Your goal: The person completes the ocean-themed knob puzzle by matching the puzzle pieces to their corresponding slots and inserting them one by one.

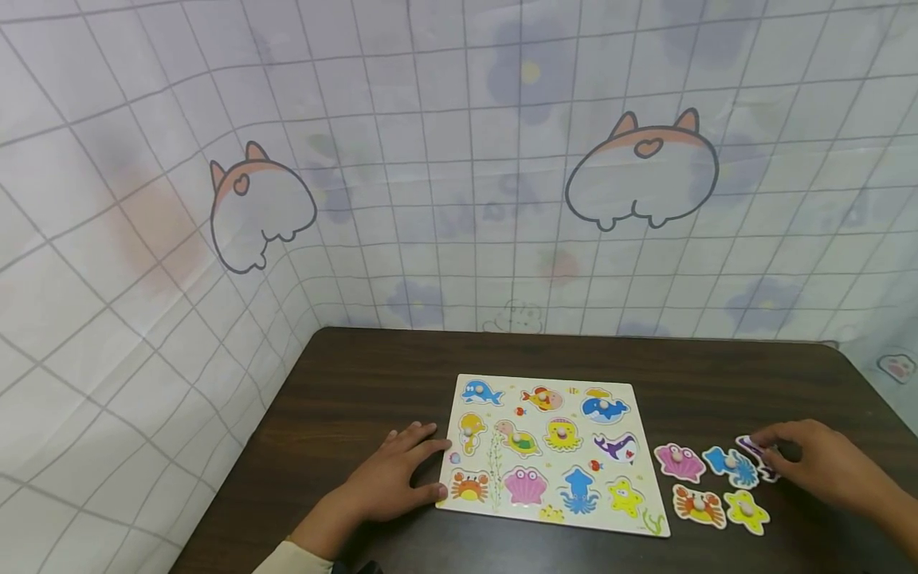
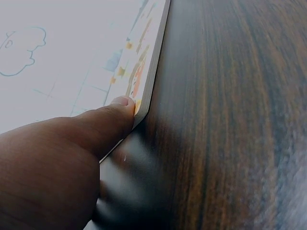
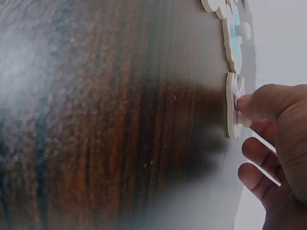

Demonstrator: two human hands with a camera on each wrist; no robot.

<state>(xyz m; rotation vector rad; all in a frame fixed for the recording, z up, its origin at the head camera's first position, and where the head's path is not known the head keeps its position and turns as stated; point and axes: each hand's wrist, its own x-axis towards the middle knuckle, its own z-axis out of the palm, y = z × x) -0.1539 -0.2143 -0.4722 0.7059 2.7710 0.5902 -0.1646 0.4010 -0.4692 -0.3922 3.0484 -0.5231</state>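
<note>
A wooden sea-animal puzzle board (image 1: pixel 557 518) lies flat on the table. My left hand (image 1: pixel 390 478) rests at its left edge, fingers fairly straight, the thumb touching the lower left corner near the printed crab. The thumb (image 2: pixel 112 112) presses that corner in the left wrist view. Right of the board, my right hand (image 1: pixel 825 462) pinches a purple knobbed puzzle piece (image 1: pixel 749 446) between thumb and forefinger. That piece (image 3: pixel 232 105) stands low at the tabletop in the right wrist view; its knob is partly hidden by the fingers.
Beside the board lie a pink shell piece (image 1: pixel 679 463), a blue squid piece (image 1: pixel 742 472), a crab piece (image 1: pixel 699 506) and a yellow starfish piece (image 1: pixel 747 512). Several knobbed pieces, such as a yellow octopus (image 1: pixel 562 435), sit in the board. A patterned cloth (image 1: pixel 445 199) hangs behind the dark table (image 1: pixel 373 375).
</note>
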